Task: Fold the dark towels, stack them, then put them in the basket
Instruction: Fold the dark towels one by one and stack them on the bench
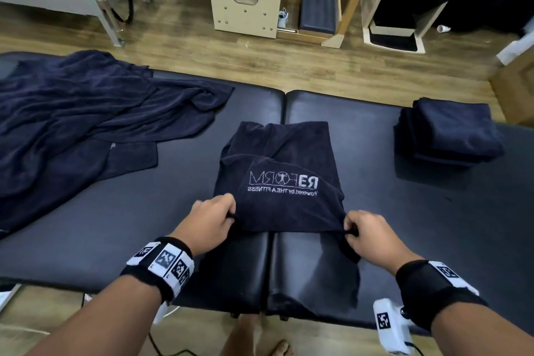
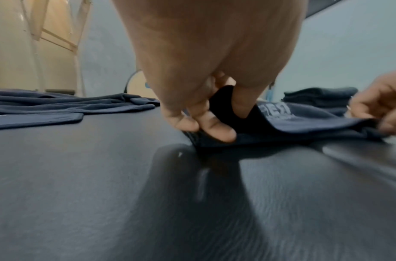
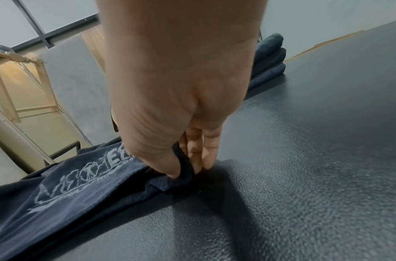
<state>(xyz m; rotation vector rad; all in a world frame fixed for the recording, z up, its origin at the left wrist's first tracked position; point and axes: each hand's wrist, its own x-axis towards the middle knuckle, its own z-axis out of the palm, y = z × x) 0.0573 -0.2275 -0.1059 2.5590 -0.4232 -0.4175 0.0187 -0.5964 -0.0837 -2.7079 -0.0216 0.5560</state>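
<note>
While the logo towel (image 1: 280, 176) lies mid-table (image 1: 361, 153) half-folded, left hand (image 1: 212, 220) and right hand (image 1: 367, 235) each pinch a near corner. Risk: right-side layer hangs off the table edge, so an uneven pull skews the fold. Folded stack (image 1: 450, 131) far right, unfolded pile (image 1: 86, 113) left; no basket visible.

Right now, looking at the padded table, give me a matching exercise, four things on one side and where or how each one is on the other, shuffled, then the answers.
Things:
1. logo towel
2. folded stack
3. unfolded towels
4. left hand

States:
A. heaped loose at the table's left end
B. pinching a near corner of a towel
C. piled neatly at the table's right end
D. spread mid-table, held at both near corners

Pairs: 1-D, 2-C, 3-A, 4-B
</note>
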